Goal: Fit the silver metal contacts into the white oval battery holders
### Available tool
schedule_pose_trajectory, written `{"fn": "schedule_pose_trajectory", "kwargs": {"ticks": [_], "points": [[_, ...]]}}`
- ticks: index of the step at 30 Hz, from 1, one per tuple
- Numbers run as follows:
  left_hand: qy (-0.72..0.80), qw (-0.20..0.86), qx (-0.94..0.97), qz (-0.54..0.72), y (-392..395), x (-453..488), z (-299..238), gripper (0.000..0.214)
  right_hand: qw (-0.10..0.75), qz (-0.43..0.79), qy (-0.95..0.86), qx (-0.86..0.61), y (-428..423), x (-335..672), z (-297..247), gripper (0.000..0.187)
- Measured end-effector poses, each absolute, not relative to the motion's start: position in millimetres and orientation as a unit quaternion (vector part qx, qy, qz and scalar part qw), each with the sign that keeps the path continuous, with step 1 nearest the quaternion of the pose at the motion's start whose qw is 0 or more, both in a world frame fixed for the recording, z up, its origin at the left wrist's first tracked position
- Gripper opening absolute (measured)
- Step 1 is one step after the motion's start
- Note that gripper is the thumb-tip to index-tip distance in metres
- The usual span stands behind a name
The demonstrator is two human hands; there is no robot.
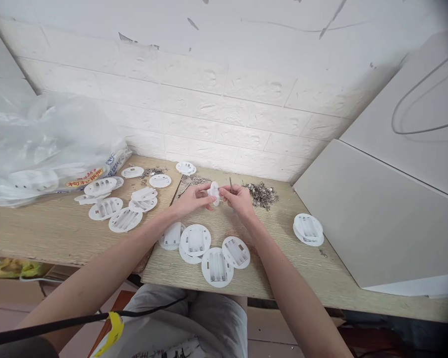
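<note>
Near the wall, my left hand (192, 202) is closed on a white round battery holder (214, 191), which is turned nearly edge-on. My right hand (240, 200) meets it from the other side, thumb and fingertips pinched close to its face. A thin dark metal tool (230, 183) sticks up out of the right hand; its exact kind is too small to make out. Whether the fingertips also pinch a small metal piece cannot be seen. Just behind the right hand lies a heap of small metal battery contacts (261, 195).
Several battery holders (218, 267) lie in front, more (125, 219) at left, and a small stack (308, 228) at right. A clear plastic bag (48, 149) of white parts stands far left. White panels (388, 214) bound the right; a brick-patterned wall (194, 109) the back.
</note>
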State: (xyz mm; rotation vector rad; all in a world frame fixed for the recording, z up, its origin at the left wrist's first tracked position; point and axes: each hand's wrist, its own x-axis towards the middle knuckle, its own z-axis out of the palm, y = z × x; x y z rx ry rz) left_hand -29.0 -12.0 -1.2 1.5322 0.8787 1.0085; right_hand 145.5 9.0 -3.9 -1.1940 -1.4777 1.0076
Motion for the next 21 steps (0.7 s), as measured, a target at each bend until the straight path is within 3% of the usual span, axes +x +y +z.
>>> {"fn": "schedule_pose_trajectory", "kwargs": {"ticks": [21], "points": [[0.357, 0.508, 0.645, 0.445, -7.8, -26.9, -8.6, 0.059, 0.482, 0.302, -0.647, -0.509, 9.3, 141.4, -7.1, 0.024]]}}
